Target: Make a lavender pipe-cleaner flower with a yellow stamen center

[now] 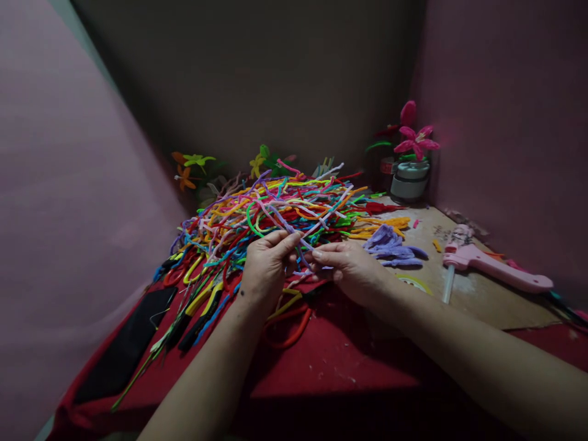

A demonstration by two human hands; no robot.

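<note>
Between my two hands is a light purple pipe cleaner (305,244), pinched above the front of the table. My left hand (269,258) grips it between thumb and forefinger. From the other side, my right hand (348,267) pinches the same purple piece with its fingertips. Just behind both hands rises a big tangled heap of colourful pipe cleaners (275,208). Right of the heap lies a bunch of purple fuzzy petal-like pieces (394,246), with orange pieces (383,226) behind it.
A pink glue gun (498,266) rests on a board (478,306) at right. Yellow-and-black pliers (202,312) and a black phone-like slab (126,343) lie left on the red cloth (331,361). Red-handled scissors (294,331) sit below my hands. A pink fuzzy flower (417,142) stands at the back.
</note>
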